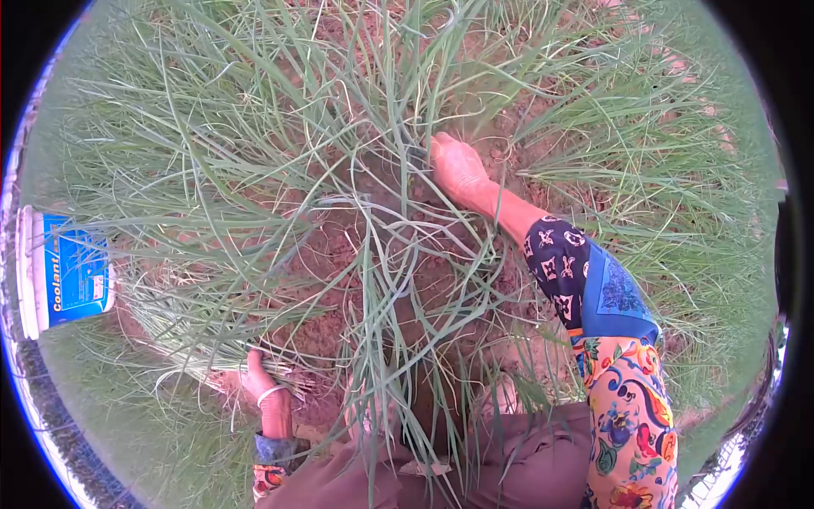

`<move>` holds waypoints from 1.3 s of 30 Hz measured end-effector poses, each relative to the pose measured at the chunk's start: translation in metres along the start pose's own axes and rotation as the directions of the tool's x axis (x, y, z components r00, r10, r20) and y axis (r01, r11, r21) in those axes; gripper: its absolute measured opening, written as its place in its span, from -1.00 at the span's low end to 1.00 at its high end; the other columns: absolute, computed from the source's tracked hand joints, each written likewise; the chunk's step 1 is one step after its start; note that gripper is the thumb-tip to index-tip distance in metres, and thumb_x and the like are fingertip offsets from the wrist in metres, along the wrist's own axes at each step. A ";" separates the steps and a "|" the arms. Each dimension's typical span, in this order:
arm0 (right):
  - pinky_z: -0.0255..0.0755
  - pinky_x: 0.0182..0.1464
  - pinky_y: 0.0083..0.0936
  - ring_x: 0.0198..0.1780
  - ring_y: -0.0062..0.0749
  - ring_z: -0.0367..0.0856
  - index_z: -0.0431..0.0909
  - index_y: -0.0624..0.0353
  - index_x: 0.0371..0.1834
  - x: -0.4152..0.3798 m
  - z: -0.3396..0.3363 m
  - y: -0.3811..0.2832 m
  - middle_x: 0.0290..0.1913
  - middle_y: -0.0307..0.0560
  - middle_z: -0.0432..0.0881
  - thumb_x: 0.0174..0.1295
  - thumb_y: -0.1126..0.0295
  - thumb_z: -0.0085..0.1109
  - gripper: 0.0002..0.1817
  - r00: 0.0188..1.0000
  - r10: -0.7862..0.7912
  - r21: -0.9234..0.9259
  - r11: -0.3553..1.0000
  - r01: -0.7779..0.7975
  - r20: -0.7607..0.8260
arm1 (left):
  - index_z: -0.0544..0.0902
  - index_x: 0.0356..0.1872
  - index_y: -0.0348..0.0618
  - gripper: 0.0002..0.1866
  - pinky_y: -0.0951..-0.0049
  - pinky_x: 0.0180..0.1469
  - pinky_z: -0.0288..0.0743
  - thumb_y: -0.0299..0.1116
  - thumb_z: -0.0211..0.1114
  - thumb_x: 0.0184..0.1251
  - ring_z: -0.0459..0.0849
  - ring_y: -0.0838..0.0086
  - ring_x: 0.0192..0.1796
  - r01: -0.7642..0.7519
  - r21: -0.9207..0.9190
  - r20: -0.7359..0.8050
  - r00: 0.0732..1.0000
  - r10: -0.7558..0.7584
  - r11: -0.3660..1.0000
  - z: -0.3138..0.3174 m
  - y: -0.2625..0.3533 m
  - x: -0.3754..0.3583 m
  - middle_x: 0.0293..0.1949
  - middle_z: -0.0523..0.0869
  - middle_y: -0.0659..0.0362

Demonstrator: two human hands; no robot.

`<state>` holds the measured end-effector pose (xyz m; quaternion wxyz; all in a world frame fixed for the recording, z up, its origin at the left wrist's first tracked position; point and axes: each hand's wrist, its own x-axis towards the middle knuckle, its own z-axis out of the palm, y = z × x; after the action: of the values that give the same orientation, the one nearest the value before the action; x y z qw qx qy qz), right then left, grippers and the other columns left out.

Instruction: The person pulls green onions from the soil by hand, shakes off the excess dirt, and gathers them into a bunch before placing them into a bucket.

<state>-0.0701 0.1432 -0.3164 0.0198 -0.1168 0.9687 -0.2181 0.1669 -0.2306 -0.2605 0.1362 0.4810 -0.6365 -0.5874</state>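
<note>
Long green stalks with thin leaves spread across the middle of the head view, over reddish-brown soil. My right hand is closed around the base of some stalks at the upper centre, its fingertips partly hidden by leaves. Low on the left, my left hand is wrapped round a bundle of pale-ended stalks, which lies close to the ground. A light band circles the left wrist. Patterned sleeves cover both forearms.
A white and blue bucket lies sideways in view at the far left. More green plants grow on the right and along the top. My bent knees in brownish trousers are at the bottom.
</note>
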 end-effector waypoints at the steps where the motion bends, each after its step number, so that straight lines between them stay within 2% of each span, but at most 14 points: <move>1: 0.39 -0.20 -0.10 -0.25 0.15 0.51 0.38 0.24 -0.34 -0.002 -0.005 -0.001 -0.35 0.19 0.49 0.11 0.45 0.03 -0.89 0.995 -0.030 0.043 0.999 0.034 -0.093 | 0.52 -0.13 -0.29 -0.67 0.48 -0.26 0.44 -0.40 0.20 0.03 0.53 0.48 -0.35 -0.002 -0.025 0.006 1.000 0.002 1.000 0.000 -0.002 0.001 -0.29 0.59 0.20; 8: 0.39 -0.24 -0.14 -0.33 0.11 0.54 0.42 0.23 -0.27 -0.056 -0.049 0.014 -0.47 0.21 0.52 0.13 0.35 -0.02 -0.81 0.965 0.161 0.414 0.908 -0.061 -0.209 | 0.52 -0.13 -0.30 -0.68 0.47 -0.31 0.46 -0.39 0.20 0.05 0.55 0.48 -0.36 -0.011 -0.055 -0.013 1.000 0.010 0.998 -0.002 -0.009 0.008 -0.31 0.59 0.18; 9: 0.41 -0.23 -0.19 -0.36 0.08 0.56 0.48 0.19 -0.31 -0.063 -0.058 0.015 -0.50 0.18 0.54 0.08 0.28 -0.02 -0.77 0.925 0.379 0.361 0.867 -0.343 -0.033 | 0.54 -0.19 -0.29 -0.72 0.49 -0.34 0.43 -0.40 0.20 0.04 0.53 0.51 -0.39 -0.008 -0.065 -0.013 1.000 0.007 0.998 -0.001 -0.008 0.006 -0.36 0.58 0.21; 10: 0.42 -0.22 -0.23 -0.37 0.00 0.59 0.56 0.17 -0.39 -0.065 -0.053 0.023 -0.52 0.14 0.56 0.04 0.24 0.00 -0.75 0.908 0.405 0.414 0.848 -0.330 -0.106 | 0.55 -0.24 -0.28 -0.76 0.52 -0.37 0.41 -0.41 0.20 0.03 0.51 0.54 -0.43 -0.003 -0.075 -0.012 1.000 0.002 0.997 0.000 -0.008 0.005 -0.41 0.57 0.25; 12: 0.42 -0.24 -0.27 -0.37 -0.08 0.62 0.61 0.17 -0.41 -0.055 -0.064 0.027 -0.51 0.12 0.59 0.04 0.23 0.03 -0.74 0.788 0.614 0.493 0.672 -0.553 0.046 | 0.55 -0.24 -0.26 -0.76 0.52 -0.38 0.41 -0.43 0.20 0.02 0.51 0.54 -0.42 -0.011 -0.070 -0.004 1.000 0.011 0.997 -0.004 -0.012 0.008 -0.40 0.57 0.25; 14: 0.41 -0.26 -0.28 -0.36 -0.07 0.62 0.63 0.17 -0.35 -0.037 -0.047 0.044 -0.50 0.15 0.60 0.03 0.21 0.06 -0.71 0.859 0.496 0.516 0.772 -0.371 -0.125 | 0.54 -0.23 -0.26 -0.75 0.52 -0.38 0.41 -0.43 0.20 0.02 0.51 0.54 -0.41 -0.030 -0.065 0.009 0.999 0.031 0.997 -0.002 -0.008 0.005 -0.38 0.57 0.25; 16: 0.41 -0.25 -0.26 -0.34 0.00 0.61 0.62 0.19 -0.35 -0.017 -0.041 0.045 -0.49 0.14 0.60 0.01 0.23 0.07 -0.72 0.823 0.556 0.420 0.778 -0.468 -0.114 | 0.53 -0.21 -0.26 -0.74 0.51 -0.38 0.42 -0.44 0.20 0.01 0.51 0.54 -0.41 -0.070 -0.065 -0.010 0.998 0.069 0.995 -0.002 -0.010 0.006 -0.37 0.57 0.24; 22: 0.42 -0.22 -0.22 -0.28 0.01 0.60 0.62 0.13 -0.29 0.005 -0.055 0.029 -0.40 0.15 0.62 0.01 0.23 0.11 -0.73 0.841 0.538 0.403 0.783 -0.473 -0.059 | 0.51 -0.12 -0.26 -0.68 0.48 -0.36 0.46 -0.45 0.20 0.04 0.53 0.52 -0.37 -0.074 -0.039 -0.028 0.997 0.073 0.997 0.002 0.001 -0.003 -0.29 0.58 0.20; 27: 0.40 -0.23 -0.17 -0.26 0.10 0.56 0.56 0.18 -0.35 0.022 -0.036 0.028 -0.41 0.17 0.59 0.04 0.28 0.12 -0.79 0.863 0.468 0.156 0.882 -0.444 -0.190 | 0.47 -0.05 -0.28 -0.63 0.49 -0.34 0.48 -0.45 0.22 0.06 0.56 0.48 -0.35 -0.071 -0.073 -0.028 0.997 0.069 0.995 -0.004 -0.011 0.008 -0.23 0.60 0.17; 31: 0.36 -0.30 -0.15 -0.36 0.13 0.52 0.46 0.24 -0.37 -0.005 -0.026 0.023 -0.47 0.18 0.53 0.09 0.29 0.07 -0.79 0.834 0.370 0.388 0.898 -0.208 -0.410 | 0.47 -0.07 -0.29 -0.62 0.46 -0.35 0.48 -0.41 0.24 0.04 0.55 0.46 -0.33 0.009 -0.065 -0.010 1.000 -0.010 0.998 -0.016 -0.020 0.017 -0.22 0.58 0.15; 32: 0.35 -0.28 -0.14 -0.38 0.08 0.52 0.45 0.26 -0.38 -0.011 -0.044 0.017 -0.48 0.17 0.52 0.10 0.29 0.06 -0.78 0.827 0.502 0.504 0.798 -0.330 -0.253 | 0.48 -0.08 -0.29 -0.62 0.45 -0.34 0.47 -0.40 0.24 0.04 0.55 0.45 -0.32 0.037 -0.063 -0.010 0.999 -0.037 0.997 -0.014 -0.018 0.013 -0.22 0.58 0.14; 36: 0.39 -0.24 -0.19 -0.33 0.04 0.57 0.51 0.25 -0.26 -0.016 -0.024 0.042 -0.40 0.18 0.58 0.06 0.26 0.10 -0.71 0.785 0.531 0.519 0.791 -0.323 -0.320 | 0.51 -0.22 -0.26 -0.74 0.49 -0.48 0.40 -0.43 0.22 0.02 0.48 0.52 -0.49 0.012 -0.105 -0.094 0.995 -0.022 0.994 -0.005 -0.017 0.013 -0.43 0.55 0.21; 37: 0.40 -0.23 -0.20 -0.32 0.04 0.58 0.53 0.25 -0.23 -0.016 -0.022 0.043 -0.39 0.18 0.59 0.05 0.26 0.11 -0.69 0.777 0.529 0.542 0.786 -0.297 -0.341 | 0.44 0.01 -0.22 -0.59 0.41 -0.36 0.51 -0.35 0.25 0.11 0.57 0.43 -0.34 0.059 -0.072 0.023 0.998 -0.057 0.996 -0.010 -0.013 0.017 -0.23 0.59 0.15; 39: 0.42 -0.21 -0.23 -0.30 0.02 0.59 0.56 0.21 -0.21 -0.004 -0.021 0.050 -0.39 0.18 0.61 0.03 0.23 0.13 -0.67 0.778 0.599 0.447 0.758 -0.475 -0.188 | 0.44 0.00 -0.21 -0.61 0.43 -0.32 0.51 -0.36 0.23 0.13 0.57 0.45 -0.32 0.053 -0.046 0.011 0.999 -0.052 0.998 -0.016 -0.019 0.015 -0.23 0.59 0.16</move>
<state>-0.0786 0.1969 -0.3193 -0.0529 0.2131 0.8901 -0.3994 0.1797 -0.2491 -0.2787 0.1286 0.4913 -0.6106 -0.6077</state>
